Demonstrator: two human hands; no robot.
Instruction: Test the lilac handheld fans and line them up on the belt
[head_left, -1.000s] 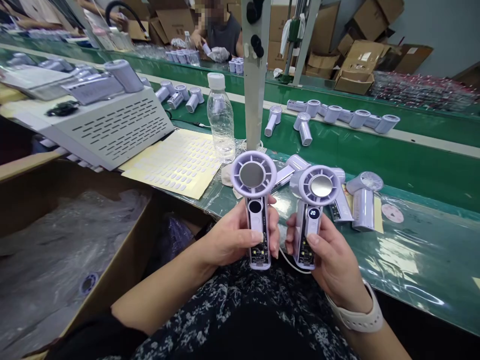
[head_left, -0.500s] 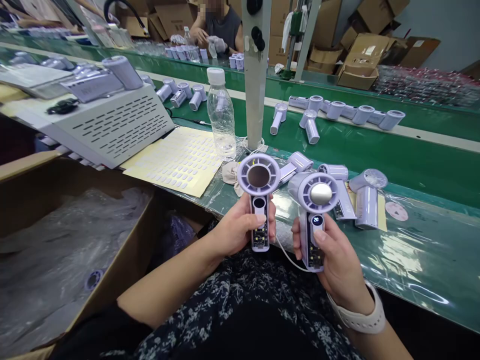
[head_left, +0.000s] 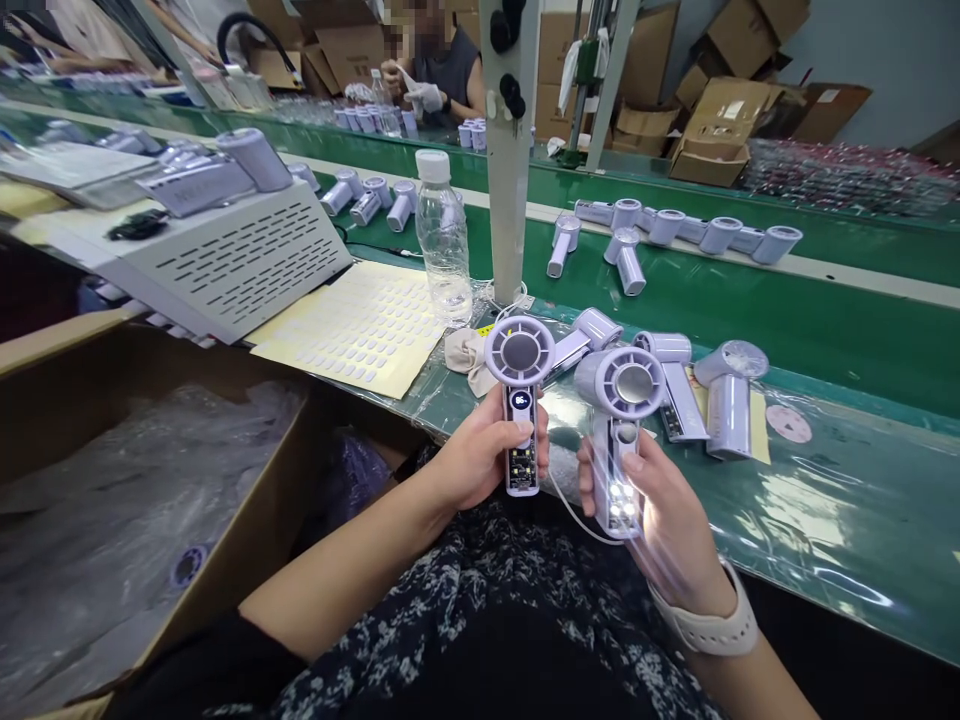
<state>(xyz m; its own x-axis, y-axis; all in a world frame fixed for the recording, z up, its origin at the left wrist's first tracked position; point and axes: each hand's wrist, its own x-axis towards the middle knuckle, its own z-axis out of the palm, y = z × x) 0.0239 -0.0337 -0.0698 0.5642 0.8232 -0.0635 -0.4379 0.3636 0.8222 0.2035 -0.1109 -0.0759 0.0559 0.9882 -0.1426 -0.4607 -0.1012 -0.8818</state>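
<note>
My left hand [head_left: 480, 455] is closed round the handle of a lilac handheld fan [head_left: 520, 400], held upright; its small display is lit and my thumb rests just under it. Gripping a second lilac fan [head_left: 619, 425] is my right hand [head_left: 664, 520], thumb on the handle; bright white lights glow at the bottom of that handle. Both fans hover over my lap, just in front of the table edge. A thin white cable [head_left: 574, 515] hangs between the two hands.
More lilac fans [head_left: 724, 395] lie on the green plastic-covered table [head_left: 825, 500] and on the conveyor [head_left: 675, 225]. A water bottle [head_left: 442, 240], a yellow sticker sheet [head_left: 360, 320], a white vented machine [head_left: 217, 255] and a post [head_left: 510, 150] stand ahead. A lined cardboard box [head_left: 112, 480] sits left. A person works across the belt.
The left fan's display has lit up. The right fan's display has gone dark and white lights now shine low on its handle. Both fans moved slightly away from me since one second ago.
</note>
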